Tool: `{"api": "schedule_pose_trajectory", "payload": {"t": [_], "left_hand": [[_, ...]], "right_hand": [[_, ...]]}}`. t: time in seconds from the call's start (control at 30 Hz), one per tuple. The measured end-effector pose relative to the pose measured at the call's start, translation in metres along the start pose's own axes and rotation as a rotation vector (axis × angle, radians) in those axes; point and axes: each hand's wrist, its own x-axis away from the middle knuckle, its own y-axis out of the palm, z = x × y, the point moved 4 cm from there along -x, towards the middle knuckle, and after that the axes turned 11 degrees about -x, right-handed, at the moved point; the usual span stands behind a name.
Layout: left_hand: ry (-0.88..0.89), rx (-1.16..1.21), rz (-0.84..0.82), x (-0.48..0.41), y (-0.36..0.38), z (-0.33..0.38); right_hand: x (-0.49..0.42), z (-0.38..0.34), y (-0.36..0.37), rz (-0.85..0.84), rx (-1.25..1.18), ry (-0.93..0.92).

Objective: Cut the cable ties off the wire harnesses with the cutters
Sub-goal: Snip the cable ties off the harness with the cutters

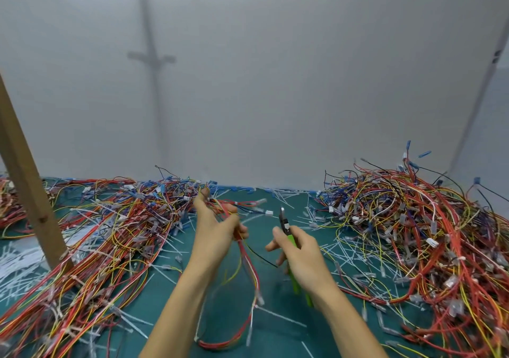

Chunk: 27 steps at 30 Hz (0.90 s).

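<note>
Closed round a slack wire harness (246,261) in the grip of the left hand (216,229), held up above the green table (170,297). Wrapped round the green handles of the cutters (286,224) in the grip of the right hand (301,251), just beside, not touching the wires. Dark nose of the cutters pointing up and away toward the far wall, long axis in line with the forearm; jaws too blurred to judge. Harness running lengthwise toward the camera, sagging into a loop low over the table. By the look of it light, limp and springy, probably best pinched close beside a tie to keep the bundle taut. Flanked by a tangled left heap (110,233) and right heap (413,220), with snipped white ties (289,194) strewn between.
</note>
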Motion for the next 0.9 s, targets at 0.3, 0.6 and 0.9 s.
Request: {"api": "schedule_pose_trajectory", "payload": {"t": [0.3, 0.6, 0.9], "left_hand": [[0.375, -1.117, 0.330, -0.077, -0.105, 0.116], [0.215, -1.892, 0.145, -0.119, -0.161, -0.001], [-0.247, -1.905, 0.012, -0.120, -0.206, -0.054]], "right_hand": [[-0.001, 0.014, -0.021, 0.163, 0.944, 0.111], [0.003, 0.038, -0.004, 0.084, 1.238, 0.094], [-0.001, 0.047, -0.003, 0.113, 1.238, 0.075]]}}
